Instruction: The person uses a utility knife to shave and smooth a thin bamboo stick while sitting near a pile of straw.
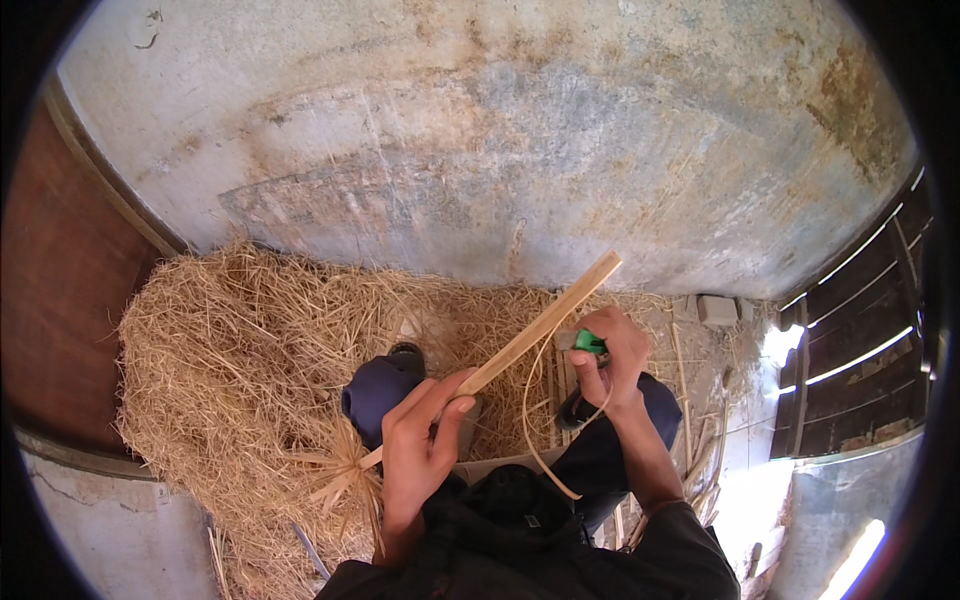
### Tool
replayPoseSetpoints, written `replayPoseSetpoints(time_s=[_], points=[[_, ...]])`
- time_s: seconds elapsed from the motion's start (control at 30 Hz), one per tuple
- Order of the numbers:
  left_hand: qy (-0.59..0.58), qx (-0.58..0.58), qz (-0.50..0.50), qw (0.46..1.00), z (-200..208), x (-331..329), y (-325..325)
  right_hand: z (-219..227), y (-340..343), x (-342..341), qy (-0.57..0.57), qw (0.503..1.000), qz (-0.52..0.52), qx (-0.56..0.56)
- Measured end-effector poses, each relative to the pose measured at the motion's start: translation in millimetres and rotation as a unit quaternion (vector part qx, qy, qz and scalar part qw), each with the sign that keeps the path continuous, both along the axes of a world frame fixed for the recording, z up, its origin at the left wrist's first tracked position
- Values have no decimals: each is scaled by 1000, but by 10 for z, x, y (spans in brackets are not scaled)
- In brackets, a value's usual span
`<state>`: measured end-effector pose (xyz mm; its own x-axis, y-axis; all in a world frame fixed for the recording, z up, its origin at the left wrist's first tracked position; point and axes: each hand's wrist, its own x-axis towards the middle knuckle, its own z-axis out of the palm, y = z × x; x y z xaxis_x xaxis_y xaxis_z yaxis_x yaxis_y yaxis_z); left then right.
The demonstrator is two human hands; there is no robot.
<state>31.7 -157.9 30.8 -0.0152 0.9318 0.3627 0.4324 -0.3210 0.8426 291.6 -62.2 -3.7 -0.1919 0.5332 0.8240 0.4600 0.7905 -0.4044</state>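
Note:
My left hand is closed around a flat, pale strip of bamboo or wood, which slants up to the right. Below that hand, the strip's lower end fans out into several thin slivers over the straw. In my closed right hand is a small green-handled tool, mostly hidden by the fingers. A pale, blade-like part seems to point left from it, towards the strip. Beside this hand a thin, curled peeling arcs down to my lap; its upper end lies near the strip.
A large heap of straw fills the floor at the left, below a stained wall. Loose sticks lie at the right, and a grey block sits by the wall. Dark wooden slats stand at far right.

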Motion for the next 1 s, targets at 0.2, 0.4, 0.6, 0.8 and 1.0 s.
replayPoseSetpoints(time_s=[0.2, 0.4, 0.6, 0.8, 1.0], points=[[-18, -1, -11, 1000, -11, 7, -16, 88, -55, -67, -39, 999, -16, 18], [-11, -20, -29, 999, -8, 38, -28, 61, -52, -77, -3, 999, -29, 35], [-10, -22, -30, 999, -6, 53, -34, 85, -89, -51, -7, 997, -62, 47], [-17, -14, -33, 999, -41, 73, -52, 128, -122, -2, -17, 992, -104, 63], [-24, -12, -26, 999, -51, 59, -81, 176, -121, 22, -44, 986, -127, 97]])
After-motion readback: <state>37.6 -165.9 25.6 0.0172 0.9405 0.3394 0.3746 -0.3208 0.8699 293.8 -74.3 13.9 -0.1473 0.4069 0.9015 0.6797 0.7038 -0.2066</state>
